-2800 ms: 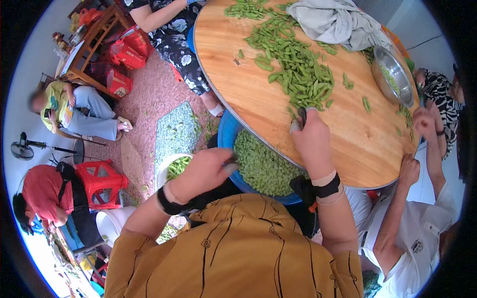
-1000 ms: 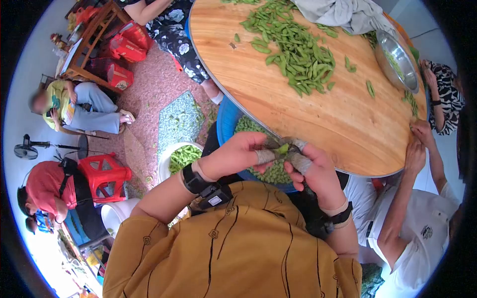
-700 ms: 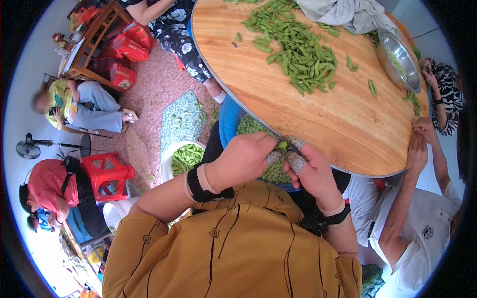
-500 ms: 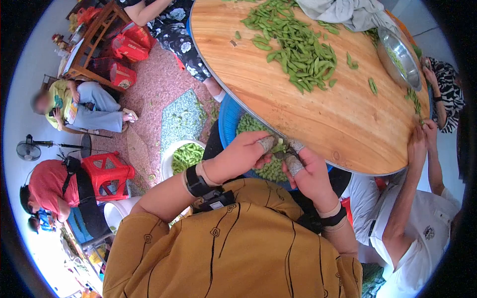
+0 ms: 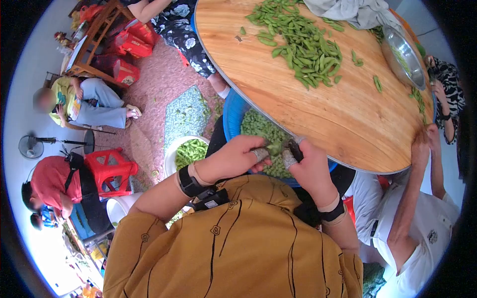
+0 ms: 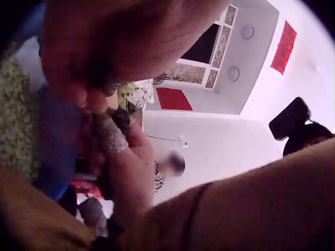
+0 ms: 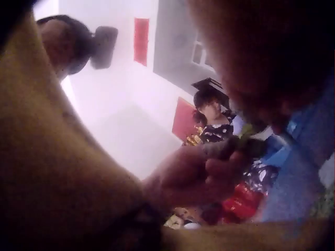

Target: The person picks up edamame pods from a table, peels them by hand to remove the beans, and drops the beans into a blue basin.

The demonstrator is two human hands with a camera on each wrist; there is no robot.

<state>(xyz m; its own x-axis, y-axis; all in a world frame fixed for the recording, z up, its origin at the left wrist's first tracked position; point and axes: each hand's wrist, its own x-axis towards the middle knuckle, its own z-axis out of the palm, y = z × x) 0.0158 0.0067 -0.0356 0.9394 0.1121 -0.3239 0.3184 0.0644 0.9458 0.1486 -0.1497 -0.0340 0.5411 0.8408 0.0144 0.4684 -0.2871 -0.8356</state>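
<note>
In the head view my left hand [image 5: 233, 159] pinches a green soybean pod [image 5: 274, 145] at its fingertips, above a blue basin [image 5: 234, 119] full of shelled green soybeans [image 5: 258, 125]. Close to the pod, my right hand [image 5: 313, 161] has its thumb and forefinger near each other, grey wrapping on one and a dark cover at the other. Whether it holds anything I cannot tell. In the right wrist view the pod [image 7: 246, 132] stands out green at the left fingertips. The left wrist view shows grey wrapping [image 6: 112, 135] on a right-hand digit.
A round wooden table [image 5: 343, 124] overhangs the basin and bears a heap of soybean pods [image 5: 310, 54], a grey cloth [image 5: 355, 10] and a metal bowl [image 5: 405, 57]. A white bucket [image 5: 171, 154] of pods stands at the left. Another person's hands [image 5: 425, 136] are at the table's right edge.
The right hand has come from the pod heap, and the left from near the white bucket, to meet over the basin. Since half a second ago the fingertips have parted slightly.
</note>
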